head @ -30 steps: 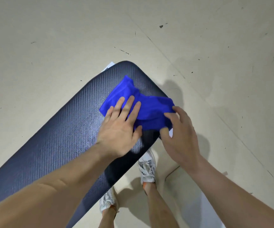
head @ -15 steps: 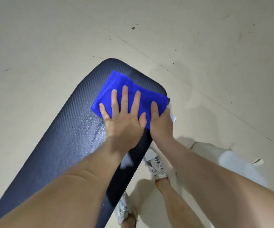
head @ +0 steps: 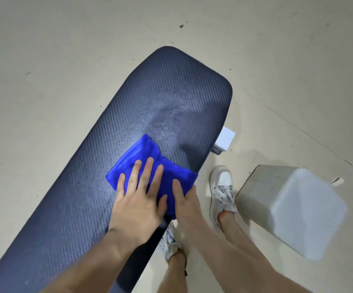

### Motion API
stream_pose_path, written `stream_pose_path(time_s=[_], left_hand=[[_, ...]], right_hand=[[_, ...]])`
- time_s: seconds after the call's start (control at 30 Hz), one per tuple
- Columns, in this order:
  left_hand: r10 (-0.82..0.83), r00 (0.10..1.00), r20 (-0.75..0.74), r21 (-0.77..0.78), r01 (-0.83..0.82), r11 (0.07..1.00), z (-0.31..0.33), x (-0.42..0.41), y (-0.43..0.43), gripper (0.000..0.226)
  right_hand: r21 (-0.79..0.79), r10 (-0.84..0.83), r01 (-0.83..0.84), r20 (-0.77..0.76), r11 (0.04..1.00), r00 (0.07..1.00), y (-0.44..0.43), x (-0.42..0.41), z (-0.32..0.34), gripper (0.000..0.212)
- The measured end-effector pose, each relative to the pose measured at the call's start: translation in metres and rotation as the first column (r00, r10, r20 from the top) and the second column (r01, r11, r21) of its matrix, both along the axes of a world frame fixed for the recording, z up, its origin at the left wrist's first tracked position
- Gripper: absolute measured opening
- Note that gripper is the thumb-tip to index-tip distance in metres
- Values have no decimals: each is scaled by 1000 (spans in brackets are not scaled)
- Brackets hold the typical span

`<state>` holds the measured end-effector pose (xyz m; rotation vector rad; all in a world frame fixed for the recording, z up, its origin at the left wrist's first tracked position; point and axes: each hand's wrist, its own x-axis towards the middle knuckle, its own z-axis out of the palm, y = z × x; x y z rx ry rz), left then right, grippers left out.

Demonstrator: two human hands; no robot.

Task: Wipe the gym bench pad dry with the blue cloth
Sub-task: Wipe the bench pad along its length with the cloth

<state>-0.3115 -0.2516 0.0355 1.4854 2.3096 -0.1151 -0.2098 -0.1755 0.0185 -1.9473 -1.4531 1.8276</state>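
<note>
Hands, two of them, press on one blue cloth [head: 150, 166] in the head view. The left hand [head: 138, 199] lies flat, palm down, its fingers spread and pointing toward the far end of the bench [head: 86, 187], its grip open with nothing clasped. The right hand [head: 185, 203] sits at the bench's right edge, its thumb on top of the cloth and its other fingers hidden over the side, so whether it clasps the cloth cannot be told. The cloth lies folded against that right edge, about midway along the visible pad, its long axis running across the pad. The single dark pad runs from the lower left to a rounded far end at upper right, with a dull damp patch [head: 167, 127] just beyond the cloth. Two pale sneakers [head: 222, 187] stand on the floor [head: 44, 60] beside the bench.
</note>
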Motion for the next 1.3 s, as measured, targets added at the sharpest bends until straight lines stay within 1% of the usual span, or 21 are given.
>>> stream_pose_path(time_s=[0.1,0.17,0.27,0.33,0.4,0.5,0.57,0.6,0.73,0.8,0.83,0.87,0.93,0.97,1.0,1.03,1.1,1.13,1.17,1.2,1.3], left_hand=[[-10,1000,24,-26,11,1000,1,-1,-6,69],[92,994,52,-32,-91,995,2,8,9,69],[285,957,57,-8,-285,959,6,18,57,68],[333,938,98,0,-335,942,7,13,92,67],[343,934,98,-1,-345,939,10,3,119,67],[327,945,28,73,-328,942,21,-20,142,52],[294,956,-14,144,-289,947,24,-37,149,36],[283,959,0,151,-280,948,26,-47,154,30],[269,959,86,130,-279,951,31,-65,165,5],[286,951,122,186,-305,934,34,-68,164,5],[319,934,161,232,-350,907,37,-71,160,8],[371,906,205,286,-418,863,42,-78,155,11],[479,842,250,378,-540,752,53,-96,141,14],[521,816,250,408,-577,708,59,-107,133,13],[551,797,247,429,-600,676,65,-117,128,12],[568,786,245,449,-611,652,74,-128,122,11],[555,794,248,496,-596,631,87,-144,119,9],[546,802,241,516,-583,628,95,-149,117,8],[552,801,232,528,-581,620,102,-154,114,8],[575,786,225,539,-592,599,107,-158,113,8],[676,693,251,630,-647,429,126,-175,100,8]], right_hand=[[32,71,-72,48,997,996,2,-2,5,46],[76,130,-136,73,988,989,18,-2,6,55],[127,94,-105,91,986,991,67,-6,11,39],[199,92,-104,64,974,994,102,-9,17,35],[265,133,-146,66,953,989,128,-10,23,39],[270,278,-344,255,899,926,155,-11,36,48],[240,387,-506,407,829,827,166,-7,45,56],[239,433,-585,474,775,767,171,-5,50,54],[333,579,-847,621,415,528,181,-5,71,8],[428,627,-872,618,236,473,187,-14,77,11],[492,647,-854,597,170,474,192,-20,82,10],[555,661,-821,568,134,491,198,-28,88,9],[618,685,-775,509,130,521,213,-45,99,10],[621,703,-775,502,113,504,220,-56,104,13],[609,723,-790,518,63,457,227,-67,108,16],[586,740,-809,557,-30,377,231,-79,111,17],[478,724,-846,667,-238,173,235,-99,111,15],[410,693,-861,714,-299,100,235,-107,111,14],[370,656,-870,751,-327,72,237,-116,110,12],[369,632,-874,769,-317,96,240,-123,111,10],[514,614,-844,719,-153,326,245,-157,130,13]])
